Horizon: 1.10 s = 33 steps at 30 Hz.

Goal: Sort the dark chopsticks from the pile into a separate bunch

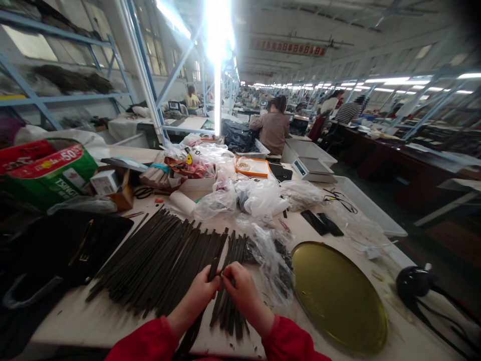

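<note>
My left hand [201, 293] and my right hand [240, 291] meet low in the middle of the head view, both in red sleeves. Their fingers pinch one dark narrow strip [213, 268] between them, its upper end sticking up above the fingertips. Under and behind the hands lies a wide pile of several like dark strips [161, 260] spread across the pale table [75, 316]. A crumpled clear plastic bag [272, 255] with dark small pieces lies just right of the hands.
A round gold metal tray [338, 296] sits to the right. A black bag [56, 250] lies left, a green and red pack [48, 173] behind it. Plastic bags, boxes and a scale [313, 170] crowd the far table. People sit at benches beyond.
</note>
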Motion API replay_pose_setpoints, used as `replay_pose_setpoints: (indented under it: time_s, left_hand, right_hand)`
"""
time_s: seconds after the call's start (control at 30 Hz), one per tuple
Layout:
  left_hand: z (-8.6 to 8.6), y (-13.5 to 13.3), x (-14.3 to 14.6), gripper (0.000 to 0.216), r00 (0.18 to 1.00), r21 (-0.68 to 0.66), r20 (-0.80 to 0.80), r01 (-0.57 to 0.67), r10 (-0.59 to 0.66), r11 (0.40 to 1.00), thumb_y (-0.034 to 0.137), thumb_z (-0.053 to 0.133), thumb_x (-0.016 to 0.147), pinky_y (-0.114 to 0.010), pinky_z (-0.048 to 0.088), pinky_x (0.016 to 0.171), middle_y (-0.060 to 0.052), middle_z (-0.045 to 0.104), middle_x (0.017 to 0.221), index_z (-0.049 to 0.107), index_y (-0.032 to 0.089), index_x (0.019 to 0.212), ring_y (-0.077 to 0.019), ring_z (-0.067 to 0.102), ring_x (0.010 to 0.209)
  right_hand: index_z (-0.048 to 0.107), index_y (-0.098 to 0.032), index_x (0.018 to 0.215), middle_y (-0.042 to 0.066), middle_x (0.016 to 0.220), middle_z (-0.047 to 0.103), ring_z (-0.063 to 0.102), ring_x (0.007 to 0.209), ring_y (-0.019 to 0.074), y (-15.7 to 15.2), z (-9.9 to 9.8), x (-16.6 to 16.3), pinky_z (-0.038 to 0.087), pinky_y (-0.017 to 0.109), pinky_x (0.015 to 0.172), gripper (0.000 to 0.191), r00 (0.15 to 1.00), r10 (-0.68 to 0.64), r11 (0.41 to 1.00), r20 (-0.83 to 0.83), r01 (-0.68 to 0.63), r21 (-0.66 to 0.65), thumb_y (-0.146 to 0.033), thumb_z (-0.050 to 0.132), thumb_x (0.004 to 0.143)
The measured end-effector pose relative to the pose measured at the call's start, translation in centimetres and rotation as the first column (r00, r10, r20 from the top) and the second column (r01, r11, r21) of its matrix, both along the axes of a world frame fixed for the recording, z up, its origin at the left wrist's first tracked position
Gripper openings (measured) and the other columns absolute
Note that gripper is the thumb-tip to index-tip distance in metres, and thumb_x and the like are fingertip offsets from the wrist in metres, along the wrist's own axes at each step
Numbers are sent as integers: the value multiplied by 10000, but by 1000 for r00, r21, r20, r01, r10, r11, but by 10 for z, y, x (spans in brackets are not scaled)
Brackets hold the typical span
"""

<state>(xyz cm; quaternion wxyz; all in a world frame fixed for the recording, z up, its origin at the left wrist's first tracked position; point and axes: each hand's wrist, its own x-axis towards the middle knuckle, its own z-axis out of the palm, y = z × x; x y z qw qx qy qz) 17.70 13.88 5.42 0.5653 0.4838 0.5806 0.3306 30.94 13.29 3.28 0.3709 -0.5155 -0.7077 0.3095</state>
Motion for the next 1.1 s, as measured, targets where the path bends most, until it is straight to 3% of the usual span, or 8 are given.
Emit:
replay_pose_setpoints:
  time_s: [0.13, 0.3, 0.57, 0.7, 0.77, 0.87, 1.03, 1.1]
  left_hand:
    - [-4, 8, 1, 206, 997, -48, 6, -71, 71, 996, 310, 497, 648, -186, 248, 390, 69, 429, 516, 443, 152, 768, -53, 342, 402]
    - [-13, 17, 20, 237, 999, -128, 36, 35, -31, 991, 324, 494, 663, -183, 224, 378, 64, 451, 517, 455, 149, 818, -50, 336, 386]
    - [-43, 23, 34, 145, 997, -169, 18, 78, -77, 982, 226, 458, 670, -183, 217, 363, 61, 448, 501, 470, 142, 788, -46, 327, 368]
    - [-44, 29, 31, 203, 999, -243, -8, 47, -50, 969, 169, 418, 666, -175, 192, 346, 63, 453, 467, 476, 131, 857, -49, 307, 338]
    - [-42, 41, 34, 217, 999, -242, 33, 10, -2, 970, 180, 453, 663, -165, 200, 348, 55, 471, 491, 490, 127, 870, -46, 318, 352]
    - [-47, 70, 48, 218, 992, -217, 112, -25, 51, 976, 205, 525, 649, -158, 253, 374, 42, 496, 546, 508, 131, 852, -46, 372, 399]
    - [-77, 118, 63, 280, 978, -216, 176, -69, 108, 974, 351, 563, 679, -194, 376, 476, 11, 526, 628, 484, 130, 831, -79, 487, 509]
    - [-86, 126, 58, 317, 978, -215, 159, -96, 132, 972, 384, 592, 661, -189, 361, 463, 20, 515, 615, 465, 135, 809, -76, 484, 500]
  right_hand:
    - [463, -155, 685, -1, 700, 478, 447, 660, 106, 2, -8, 7, 326, 222, 604, 74, 998, -32, 999, -46, 33, 15, -135, 495, 749]
    - [532, -161, 805, 10, 767, 524, 483, 699, 112, 16, -19, 25, 359, 220, 627, 39, 990, -101, 992, -97, 92, -88, -167, 516, 770]
    - [535, -163, 758, 22, 767, 549, 504, 720, 138, 27, -55, 33, 345, 242, 627, 39, 962, 13, 999, 273, -22, 30, -134, 513, 774]
    - [541, -150, 750, 53, 766, 555, 514, 712, 156, 49, -74, 48, 346, 262, 637, 126, 880, -151, 988, 450, 149, 39, -145, 436, 820]
    - [542, -153, 750, 51, 757, 562, 525, 704, 148, 60, -77, 58, 352, 253, 638, 157, 882, -219, 971, 417, 238, 5, -169, 413, 838]
    - [573, -167, 777, 57, 765, 594, 554, 730, 161, 66, -76, 67, 366, 258, 644, 222, 914, -172, 978, 367, 204, -49, -256, 389, 863]
    - [557, -152, 1077, 115, 961, 621, 585, 858, 205, 41, -86, 63, 405, 303, 735, 305, 942, -192, 960, 275, 238, -148, -261, 377, 857]
    - [567, -155, 1068, 112, 959, 625, 591, 840, 205, 28, -91, 61, 415, 309, 732, 299, 955, -186, 950, 230, 235, -207, -247, 403, 835]
